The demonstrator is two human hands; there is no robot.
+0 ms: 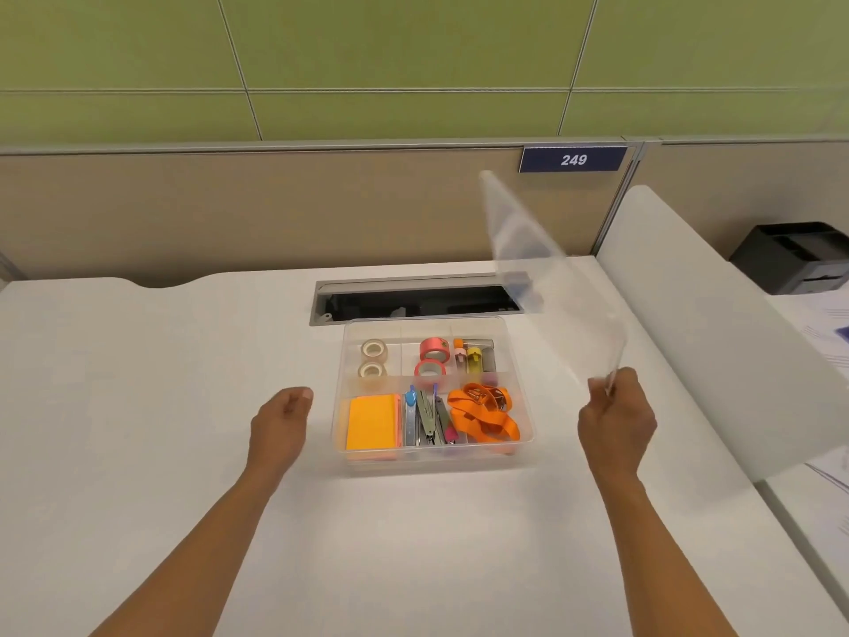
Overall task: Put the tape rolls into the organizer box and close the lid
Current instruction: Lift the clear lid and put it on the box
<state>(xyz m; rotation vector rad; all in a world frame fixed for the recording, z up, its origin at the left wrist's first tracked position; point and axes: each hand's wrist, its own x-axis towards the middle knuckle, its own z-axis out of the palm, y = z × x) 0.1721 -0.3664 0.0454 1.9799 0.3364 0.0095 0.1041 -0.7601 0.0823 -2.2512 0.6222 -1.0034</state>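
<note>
Your right hand (615, 420) grasps the clear lid (546, 278) by its near corner, pinched between the fingers and the thumb. The lid is lifted in the air and tilted, and it rises from your hand toward 11 o'clock, up to the beige partition (275, 209). It is blurred, so its far edge is not sharp. It touches neither the box nor the table.

Your left hand (282, 420) is released and holds nothing. It hovers above the white table (161, 383), with the fingers loosely curled, just beside the organizer box (519, 452) at the box's 9 o'clock.

The organizer box is clear plastic, has no lid on it, and stands on the table between your two hands. The tape rolls are already inside it. Two clear tape rolls (373, 360) lie in the compartment at 10 o'clock of the box, one behind the other. Two pink tape rolls (432, 358) lie in the middle compartment at 12 o'clock, also one behind the other. At 2 o'clock there is a narrow compartment with small orange and yellow items (473, 356); what they are I cannot tell. In the near row, orange sticky notes (371, 422) fill the 8 o'clock compartment, a stapler (427, 418) lies with other small tools at 6 o'clock, and an orange lanyard (482, 413) lies at 4 o'clock.

Behind the box, at 12 o'clock, there is an open cable slot (413, 298) in the table. On the partition, at 1 o'clock, a blue plate (573, 159) shows the number 249.
</note>
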